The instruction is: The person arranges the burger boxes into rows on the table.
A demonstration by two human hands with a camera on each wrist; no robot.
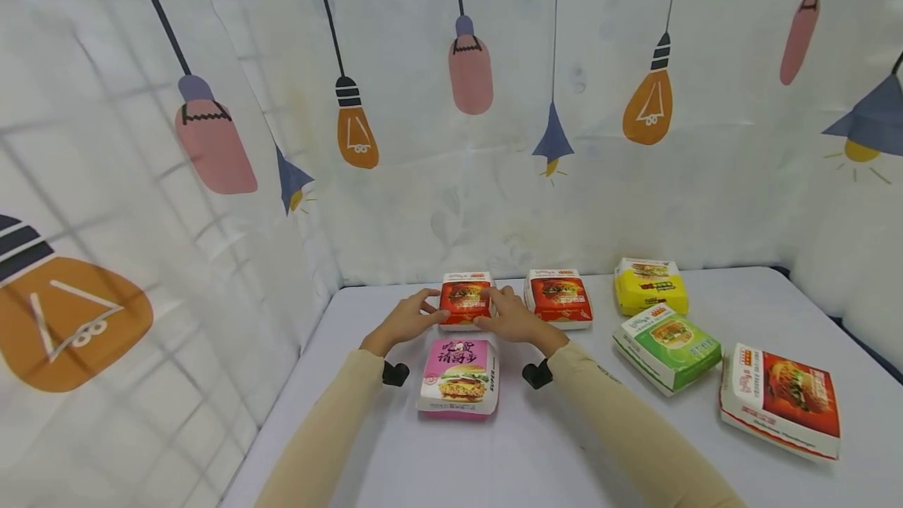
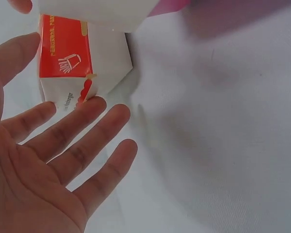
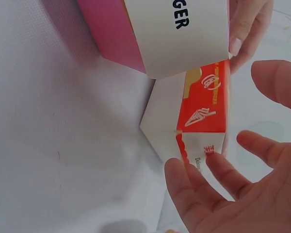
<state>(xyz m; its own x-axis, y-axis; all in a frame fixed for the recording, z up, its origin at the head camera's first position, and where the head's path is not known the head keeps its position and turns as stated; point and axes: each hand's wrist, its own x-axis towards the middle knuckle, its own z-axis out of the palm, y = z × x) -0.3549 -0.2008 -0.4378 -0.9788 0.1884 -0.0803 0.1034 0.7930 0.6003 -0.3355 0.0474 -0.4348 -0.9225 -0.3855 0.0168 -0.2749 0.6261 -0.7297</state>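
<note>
A red and white burger box [image 1: 463, 300] lies flat toward the back of the table, with one hand on each side of it. My left hand [image 1: 407, 321] is at its left side; in the left wrist view the fingers [image 2: 72, 150] are spread and fairly straight, fingertips right at the box's corner. From the right, my right hand [image 1: 518, 318] reaches to the opposite side, its fingers [image 3: 228, 174] loosely bent and tips close against the box's end. Just in front of it, between my forearms, lies a pink and white burger box [image 1: 460, 379].
A second red box [image 1: 560, 299] lies right of my right hand. Farther right are a yellow box [image 1: 650, 287], a green box [image 1: 668, 347] and a larger red and white box [image 1: 781, 400]. A lamp-print curtain [image 1: 437, 202] hangs behind the white table [image 1: 550, 461].
</note>
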